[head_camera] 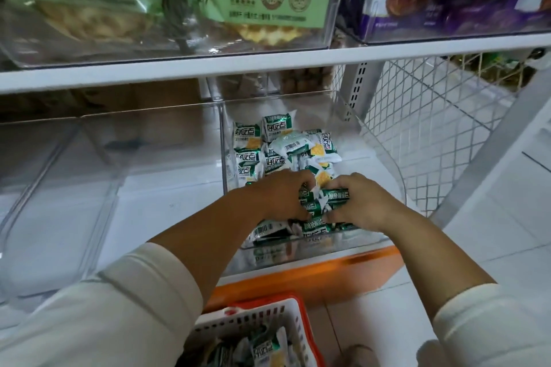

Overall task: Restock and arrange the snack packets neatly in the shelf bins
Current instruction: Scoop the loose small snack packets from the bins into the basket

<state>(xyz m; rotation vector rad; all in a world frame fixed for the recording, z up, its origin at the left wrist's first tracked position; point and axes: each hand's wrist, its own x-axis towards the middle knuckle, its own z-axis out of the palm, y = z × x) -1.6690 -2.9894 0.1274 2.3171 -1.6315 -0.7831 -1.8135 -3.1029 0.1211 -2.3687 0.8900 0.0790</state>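
**Two-handed grip on a stack of snack packets.** The left grip (280, 197) and right grip (362, 202) face each other. Their fingers curl round a stack of green-and-white snack packets (317, 202), which is pressed between them low in the near end of the transparent bin (222, 140). Directly beneath the grips, further packets lie flat against the bin's front wall. Beyond the grips, loose packets (268, 146) lie at mixed angles, some barcode side up. Left of the grips stands a second transparent bin (59, 202). Nearer the person than the grips, a white basket (268, 320) holds more stock. Step in hand, as judged: squaring the stack and seating it in the front row. The next move calls for letting go without toppling the stack, then turning the loose packets to a common facing.
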